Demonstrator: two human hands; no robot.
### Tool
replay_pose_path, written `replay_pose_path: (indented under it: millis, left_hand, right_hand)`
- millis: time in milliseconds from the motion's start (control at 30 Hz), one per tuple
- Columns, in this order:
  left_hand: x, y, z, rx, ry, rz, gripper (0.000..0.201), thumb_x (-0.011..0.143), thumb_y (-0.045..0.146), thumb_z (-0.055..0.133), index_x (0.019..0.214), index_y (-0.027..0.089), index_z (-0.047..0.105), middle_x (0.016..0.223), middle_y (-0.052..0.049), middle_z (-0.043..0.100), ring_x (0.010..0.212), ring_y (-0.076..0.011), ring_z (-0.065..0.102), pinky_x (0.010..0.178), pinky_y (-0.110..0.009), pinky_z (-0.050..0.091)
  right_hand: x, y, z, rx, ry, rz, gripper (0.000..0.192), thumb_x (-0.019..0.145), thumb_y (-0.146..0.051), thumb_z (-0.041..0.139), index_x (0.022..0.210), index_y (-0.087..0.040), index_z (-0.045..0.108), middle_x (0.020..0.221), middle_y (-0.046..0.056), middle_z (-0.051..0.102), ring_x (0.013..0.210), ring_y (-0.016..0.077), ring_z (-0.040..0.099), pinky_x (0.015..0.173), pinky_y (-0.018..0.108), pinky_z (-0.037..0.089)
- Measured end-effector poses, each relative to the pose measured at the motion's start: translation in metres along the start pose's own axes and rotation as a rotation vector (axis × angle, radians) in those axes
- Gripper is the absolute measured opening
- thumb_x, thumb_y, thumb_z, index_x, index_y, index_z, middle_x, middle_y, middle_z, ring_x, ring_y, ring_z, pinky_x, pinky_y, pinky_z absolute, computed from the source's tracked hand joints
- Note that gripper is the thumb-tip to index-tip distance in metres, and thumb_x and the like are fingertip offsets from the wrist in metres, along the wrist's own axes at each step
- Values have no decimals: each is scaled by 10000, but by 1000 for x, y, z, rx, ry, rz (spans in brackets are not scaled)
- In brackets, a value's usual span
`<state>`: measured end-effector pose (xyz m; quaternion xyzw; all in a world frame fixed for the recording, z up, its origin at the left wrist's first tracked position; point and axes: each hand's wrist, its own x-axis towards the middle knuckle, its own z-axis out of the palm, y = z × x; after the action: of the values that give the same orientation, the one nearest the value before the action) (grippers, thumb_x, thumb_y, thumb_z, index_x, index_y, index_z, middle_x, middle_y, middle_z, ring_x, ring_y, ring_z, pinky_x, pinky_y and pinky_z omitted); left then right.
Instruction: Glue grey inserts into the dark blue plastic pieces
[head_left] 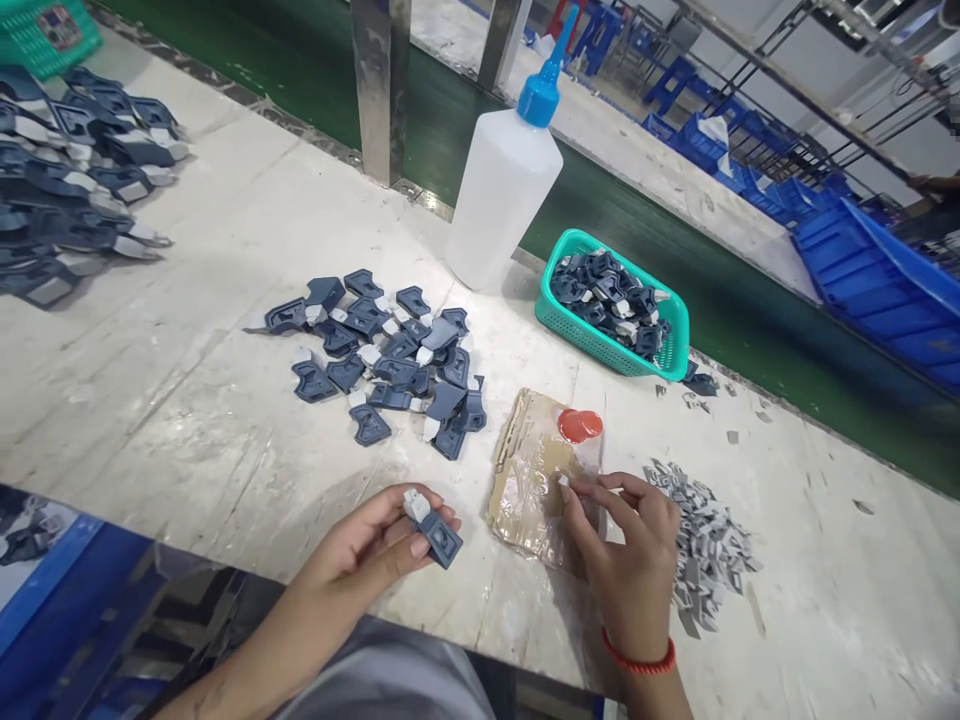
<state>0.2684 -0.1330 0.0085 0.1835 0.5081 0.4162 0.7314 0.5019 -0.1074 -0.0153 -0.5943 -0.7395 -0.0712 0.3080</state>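
My left hand [397, 545] grips a dark blue-grey plastic part [437, 538] with a white end piece, its recessed face turned up. Between the thumb and fingertips of my right hand [626, 525] is a small pale piece [563, 481], pinched over a cardboard pad [536, 475] wrapped in clear plastic. A blob of red-orange paste [580, 426] sits on the pad's far corner. Beside my right hand lies a heap of small grey pieces [716, 550]. Beyond my left hand is a loose pile of similar dark plastic parts [397, 355].
A white squeeze bottle [502, 195] with a blue nozzle stands behind the pile. A green basket [574, 345] holds more dark parts. Another heap of parts [67, 190] lies far left, by a second green basket [49, 35]. A metal post [381, 95] rises at the table's back edge.
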Motion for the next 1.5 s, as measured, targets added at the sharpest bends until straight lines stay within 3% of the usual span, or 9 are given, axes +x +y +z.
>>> replay_pose_path:
  millis: [267, 467, 567, 667, 900, 1067, 1200, 1333, 1500]
  left_hand:
    - [1, -1, -1, -16, -22, 10, 178, 700, 339, 707, 847, 240, 687, 874, -5, 735, 928, -183, 633, 757, -190, 472]
    - [-3, -3, 2, 5, -4, -5, 193, 729, 360, 678, 888, 250, 679, 917, -7, 719, 951, -183, 617, 777, -194, 471]
    - [-2, -8, 3, 20, -83, -27, 175, 754, 357, 654, 896, 256, 671, 921, -1, 697, 938, -173, 605, 781, -196, 474]
    - [1, -13, 2, 73, -176, -39, 147, 778, 347, 636, 896, 262, 653, 918, 13, 660, 894, -147, 583, 773, -190, 475]
    - [3, -17, 1, 78, -218, -15, 87, 828, 279, 591, 911, 255, 601, 955, 10, 642, 939, -133, 566, 833, -223, 460]
    - [1, -15, 1, 68, -247, -17, 87, 838, 255, 580, 923, 243, 591, 962, 9, 638, 896, -121, 566, 829, -234, 457]
    - [1, -13, 2, 88, -235, 21, 92, 831, 211, 585, 921, 231, 593, 880, 32, 621, 756, -90, 531, 763, -200, 435]
    - [2, -13, 2, 102, -240, 43, 102, 833, 209, 575, 930, 231, 598, 740, 55, 556, 628, -80, 442, 637, -180, 378]
    - [1, -13, 2, 117, -241, 38, 98, 829, 194, 563, 918, 228, 585, 762, 52, 542, 588, -84, 376, 605, -196, 342]
  right_hand:
    - [2, -1, 2, -30, 1, -36, 113, 757, -234, 659, 842, -163, 634, 894, 64, 533, 808, 159, 457, 735, 343, 375]
    - [6, -10, -16, -24, 65, -8, 132, 756, -201, 657, 882, -191, 618, 869, 45, 525, 809, 160, 481, 746, 350, 367]
    - [6, -16, -22, -22, 142, 40, 154, 749, -172, 660, 895, -199, 617, 872, 45, 523, 789, 154, 482, 742, 351, 360]
    - [4, -16, -19, -31, 74, -2, 124, 763, -213, 649, 883, -198, 621, 862, 41, 524, 787, 154, 483, 741, 347, 369]
    - [0, -13, -14, -61, 76, -13, 112, 761, -216, 652, 862, -175, 625, 836, 42, 531, 764, 148, 476, 741, 347, 353]
    - [-7, -46, -20, 129, 100, 98, 139, 750, -178, 658, 881, -199, 620, 850, 39, 502, 761, 141, 467, 690, 318, 351]
    - [-17, -69, -16, 431, -41, 69, 183, 732, -155, 656, 903, -203, 612, 888, 48, 468, 797, 142, 482, 625, 272, 401]
    - [-24, -73, -7, 447, -101, 15, 202, 734, -145, 641, 925, -202, 604, 881, 45, 453, 803, 134, 480, 623, 256, 436]
    - [-26, -74, -3, 438, -113, 42, 187, 738, -147, 640, 916, -194, 606, 883, 43, 452, 808, 130, 483, 639, 261, 444]
